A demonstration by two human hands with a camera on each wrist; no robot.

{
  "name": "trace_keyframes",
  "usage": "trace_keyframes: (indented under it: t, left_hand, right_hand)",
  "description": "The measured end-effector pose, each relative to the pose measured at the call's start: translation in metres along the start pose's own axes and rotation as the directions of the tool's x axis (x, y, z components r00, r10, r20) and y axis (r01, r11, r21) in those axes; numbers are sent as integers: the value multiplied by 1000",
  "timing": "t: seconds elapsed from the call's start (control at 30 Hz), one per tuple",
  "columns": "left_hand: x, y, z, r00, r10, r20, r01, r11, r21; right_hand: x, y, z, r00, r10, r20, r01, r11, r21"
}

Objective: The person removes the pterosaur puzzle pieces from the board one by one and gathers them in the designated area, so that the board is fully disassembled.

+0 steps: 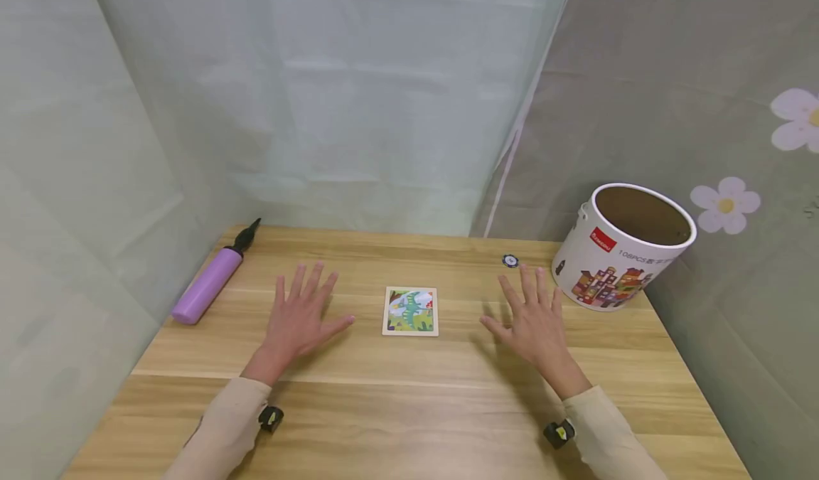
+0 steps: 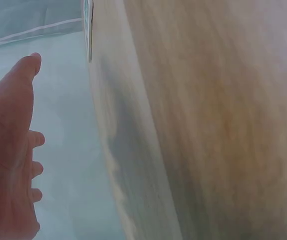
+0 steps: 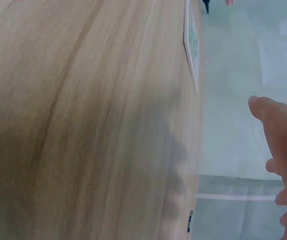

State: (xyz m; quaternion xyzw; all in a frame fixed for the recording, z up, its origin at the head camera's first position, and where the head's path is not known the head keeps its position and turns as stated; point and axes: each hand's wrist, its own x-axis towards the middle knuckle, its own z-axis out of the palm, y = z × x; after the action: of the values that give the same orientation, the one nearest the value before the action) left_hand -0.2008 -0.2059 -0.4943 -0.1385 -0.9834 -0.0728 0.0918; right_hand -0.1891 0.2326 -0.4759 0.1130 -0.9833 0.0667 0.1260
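On the worktop (image 1: 384,409) stood a white bucket (image 1: 604,259), far right, while the left hand (image 1: 299,322) and right hand (image 1: 536,323) hung above the wood, fingers spread, holding nothing. Between them, touched by neither, the dinosaur picture board (image 1: 410,311) lay flat, seemingly whole; handling appeared not yet begun, with a chip (image 1: 510,260) beyond the right hand likewise untouched

Centre frame, a teal dinosaur (image 1: 411,309) lights the cream-edged picture board (image 1: 410,333); left, a lilac pump (image 1: 207,285) tipped black; right, a white tub (image 1: 611,263) flashing a red label (image 1: 603,239); below, streaky tan grain across the table (image 1: 409,409)!
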Motion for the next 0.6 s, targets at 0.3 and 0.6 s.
trace_keyframes:
  t: [0.3, 0.6]
  left_hand:
    - [0, 12, 5, 998, 59, 20, -59, 998, 11]
    - [1, 41, 15, 986, 165, 29, -161, 982, -101]
  right_hand:
    - [6, -7, 0, 997, -76, 19, 77, 997, -29]
    - [21, -16, 6, 986, -142, 86, 138, 989, 55]
